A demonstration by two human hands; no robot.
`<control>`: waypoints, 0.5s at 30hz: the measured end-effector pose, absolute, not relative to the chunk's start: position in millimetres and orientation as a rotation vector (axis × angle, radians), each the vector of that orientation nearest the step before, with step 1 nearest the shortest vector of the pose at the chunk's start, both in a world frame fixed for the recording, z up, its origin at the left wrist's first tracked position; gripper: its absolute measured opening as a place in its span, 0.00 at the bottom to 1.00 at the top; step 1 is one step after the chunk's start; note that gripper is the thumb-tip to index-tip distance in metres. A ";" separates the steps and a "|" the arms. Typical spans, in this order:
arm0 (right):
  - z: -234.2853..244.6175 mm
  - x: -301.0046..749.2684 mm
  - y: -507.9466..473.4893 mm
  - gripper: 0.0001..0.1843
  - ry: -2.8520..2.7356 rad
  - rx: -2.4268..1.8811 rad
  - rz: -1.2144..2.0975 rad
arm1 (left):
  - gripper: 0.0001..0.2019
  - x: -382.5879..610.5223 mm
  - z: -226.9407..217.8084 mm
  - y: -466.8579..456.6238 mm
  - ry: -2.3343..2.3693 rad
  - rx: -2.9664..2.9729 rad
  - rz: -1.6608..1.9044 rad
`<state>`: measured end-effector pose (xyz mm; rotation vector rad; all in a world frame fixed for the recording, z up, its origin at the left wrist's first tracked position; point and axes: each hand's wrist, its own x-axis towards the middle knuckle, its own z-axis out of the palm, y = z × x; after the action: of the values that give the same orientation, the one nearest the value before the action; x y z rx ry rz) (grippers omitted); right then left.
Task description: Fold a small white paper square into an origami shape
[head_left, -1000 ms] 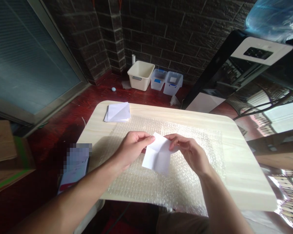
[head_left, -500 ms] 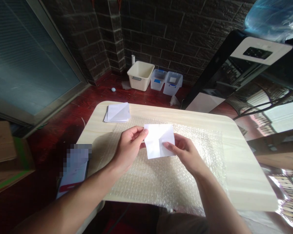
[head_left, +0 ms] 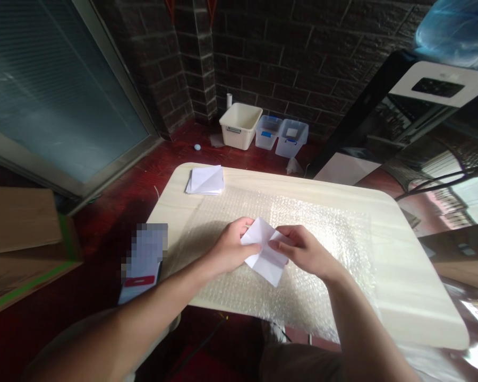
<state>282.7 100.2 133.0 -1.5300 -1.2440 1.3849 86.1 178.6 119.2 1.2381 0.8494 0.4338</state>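
My left hand (head_left: 234, 247) pinches the left side of the creased white paper (head_left: 270, 267) over the bubble wrap (head_left: 239, 289), my right hand (head_left: 307, 251) pinches its right, and uneven thumb pressure could skew the creases or tear it.

Indoor room, home or small office; from where I stand, I cannot tell which. The dark brick wall (head_left: 263, 58) and red wood-grain floor (head_left: 175, 156) indicate a finished interior, with a metal-framed glass panel (head_left: 63, 90) at one side. A cooler (head_left: 382, 116) (blue bottle (head_left: 454, 32) on top) suits either setting. Tubs (head_left: 239, 139) near the wall, a carton (head_left: 19, 217) and bubble wrap (head_left: 298, 297) spread over a pale table (head_left: 418, 297) give the look of a makeshift work corner.
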 end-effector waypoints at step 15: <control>163.0 229.9 103.4 0.34 -0.980 -1.510 1.156 | 0.20 49.8 116.2 143.1 0.941 0.864 0.778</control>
<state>229.9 103.4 163.0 -1.5104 -0.9798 1.1559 49.8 143.1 116.2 0.8638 0.9412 0.7783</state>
